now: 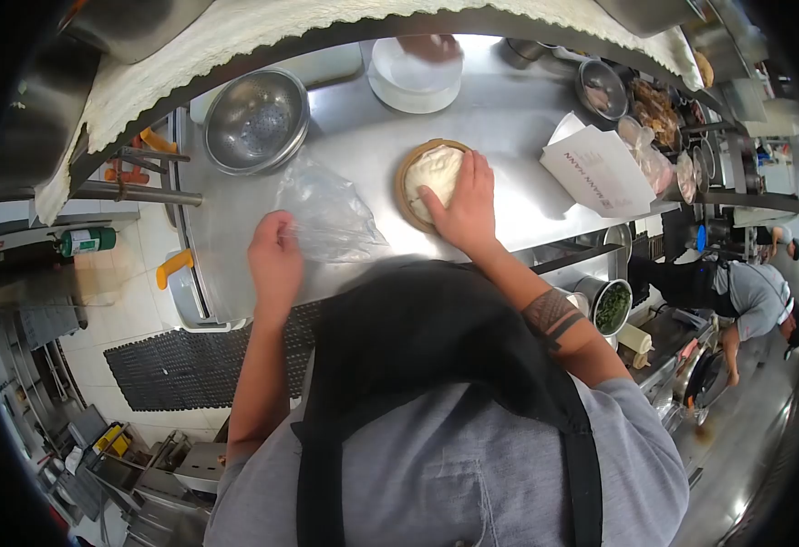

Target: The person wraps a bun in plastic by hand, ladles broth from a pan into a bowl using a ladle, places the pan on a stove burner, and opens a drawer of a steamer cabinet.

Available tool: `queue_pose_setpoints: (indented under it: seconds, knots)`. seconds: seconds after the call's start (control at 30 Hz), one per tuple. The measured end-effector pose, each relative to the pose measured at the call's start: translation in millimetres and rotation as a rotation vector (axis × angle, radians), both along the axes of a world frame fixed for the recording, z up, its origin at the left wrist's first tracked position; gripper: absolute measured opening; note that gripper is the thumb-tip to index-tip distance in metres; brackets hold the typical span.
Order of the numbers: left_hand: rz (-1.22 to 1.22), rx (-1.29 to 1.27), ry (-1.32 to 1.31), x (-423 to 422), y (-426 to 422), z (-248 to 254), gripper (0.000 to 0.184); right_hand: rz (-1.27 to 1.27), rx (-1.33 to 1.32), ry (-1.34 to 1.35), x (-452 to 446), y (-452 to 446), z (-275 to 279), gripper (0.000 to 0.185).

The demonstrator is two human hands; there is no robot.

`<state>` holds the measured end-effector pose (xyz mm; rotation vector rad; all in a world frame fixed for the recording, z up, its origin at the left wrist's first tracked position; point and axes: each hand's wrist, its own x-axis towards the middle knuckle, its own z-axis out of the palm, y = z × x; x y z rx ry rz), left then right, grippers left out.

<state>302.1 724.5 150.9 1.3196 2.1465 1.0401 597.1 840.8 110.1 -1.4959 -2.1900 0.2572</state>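
Observation:
My left hand (276, 260) is closed in a pinch on the edge of a clear plastic bag (331, 214), which lies crumpled on the steel counter. My right hand (465, 208) rests on a round, shallow, brown-rimmed basket (401, 190) holding a pale, doughy mass (434, 173). Its fingers stretch along the right side of the rim, and the thumb lies apart on the pale mass. What the pale mass is exactly, I cannot tell. The bag and the basket are apart.
A steel bowl (258, 123) stands at the back left, with white plates (415, 82) behind the basket. Another person's blurred hand (429, 47) is over them. Printed white paper (597, 170) lies to the right. A shelf edge (381, 25) crosses above. A co-worker (750, 292) stands far right.

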Motion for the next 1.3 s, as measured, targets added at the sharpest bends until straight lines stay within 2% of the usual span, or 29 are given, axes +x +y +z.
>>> queue_pose_setpoints:
  seconds: [0.1, 0.17, 0.27, 0.37, 0.73, 0.9, 1.1, 1.17, 1.2, 1.27, 1.3]
  knots:
    - [0.002, 0.03, -0.023, -2.8, 4.5, -0.2, 0.012, -0.073, -0.088, -0.007, -3.4, 4.4, 24.1, 0.095]
    - [-0.034, 0.052, 0.017, -8.4, 4.4, -1.5, 0.013, 0.116, 0.035, -0.061, -7.4, 10.2, 37.5, 0.085]
    - [-0.025, 0.014, 0.003, -10.4, 9.0, -1.2, 0.013, 0.195, 0.075, -0.135, -8.3, 18.8, 19.7, 0.075]
    - [-0.015, 0.008, -0.014, -8.0, 10.0, 2.4, 0.013, 0.173, 0.132, -0.13, -10.0, 19.0, 13.4, 0.067]
    - [-0.043, -0.017, -0.022, -3.5, 15.7, 1.0, 0.015, 0.178, 0.129, -0.094, -10.2, 19.7, 11.2, 0.066]
    - [-0.065, 0.039, 0.067, -8.2, 15.1, -6.6, 0.016, 0.15, 0.065, -0.149, -13.8, 12.9, 36.5, 0.07]
    - [-0.089, -0.125, -0.098, 10.9, 23.0, 7.3, 0.025, 0.176, 0.066, -0.12, -8.5, 14.7, 16.6, 0.072]
    - [-0.281, -0.007, -0.01, 20.1, 26.3, -0.2, 0.03, 0.176, 0.079, -0.111, -8.0, 15.9, 12.8, 0.07]
    - [-0.275, -0.005, -0.01, 26.5, 28.0, -0.7, 0.03, 0.181, 0.082, -0.111, -7.9, 16.2, 13.6, 0.07]
    - [-0.517, -0.13, 0.01, 43.0, 33.1, 0.7, 0.037, 0.19, 0.063, -0.122, -8.0, 15.4, 19.3, 0.073]
    - [-0.511, -0.127, 0.009, 51.1, 37.0, 0.1, 0.037, 0.195, 0.067, -0.124, -6.2, 14.4, 26.0, 0.073]
